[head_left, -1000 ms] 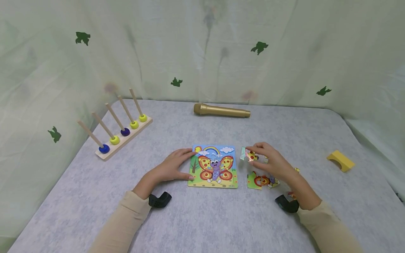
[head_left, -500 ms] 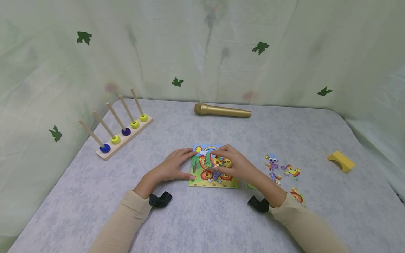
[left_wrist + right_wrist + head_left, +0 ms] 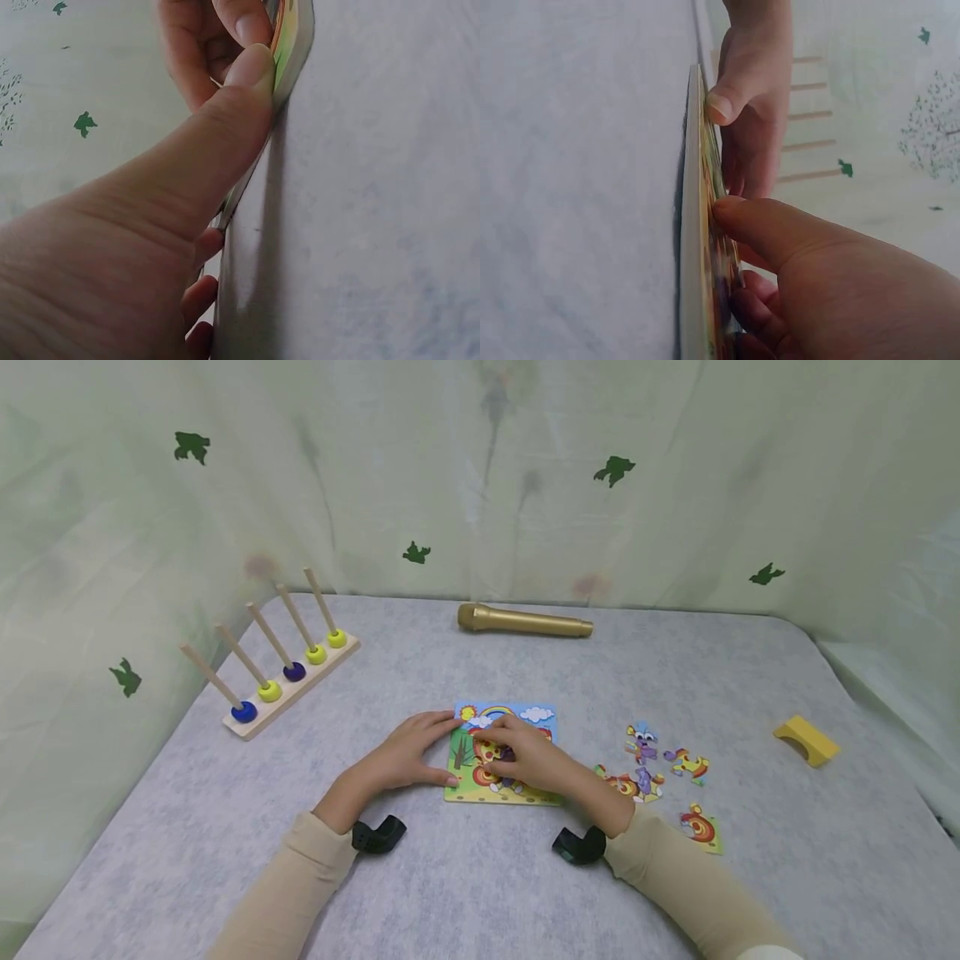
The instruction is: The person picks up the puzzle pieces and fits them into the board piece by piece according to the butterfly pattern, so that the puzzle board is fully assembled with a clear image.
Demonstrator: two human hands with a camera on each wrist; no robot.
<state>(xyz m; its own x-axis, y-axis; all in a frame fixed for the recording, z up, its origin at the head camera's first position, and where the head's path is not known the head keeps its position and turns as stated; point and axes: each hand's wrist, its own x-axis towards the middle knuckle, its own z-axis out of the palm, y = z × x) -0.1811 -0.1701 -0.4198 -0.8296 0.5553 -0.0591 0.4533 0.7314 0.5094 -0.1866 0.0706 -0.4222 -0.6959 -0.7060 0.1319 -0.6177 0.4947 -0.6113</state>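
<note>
- Right hand [image 3: 528, 753] now over the picture board [image 3: 468, 794], near its left half; a second ago it was off the board's right side, among the loose pieces [image 3: 642, 742].
- Its thumb and forefinger appear to pinch a puzzle piece [image 3: 491, 750], low against the printed face; whether it lies flat, cannot tell.
- Reading: the work has gone from fetching to placing.
- Left hand [image 3: 411, 753] unchanged at the board's left edge, thumb and fingers spread, likely steadying it.
- Board flat on the table [image 3: 465, 877]; loose pieces, now less covered, to its right.
</note>
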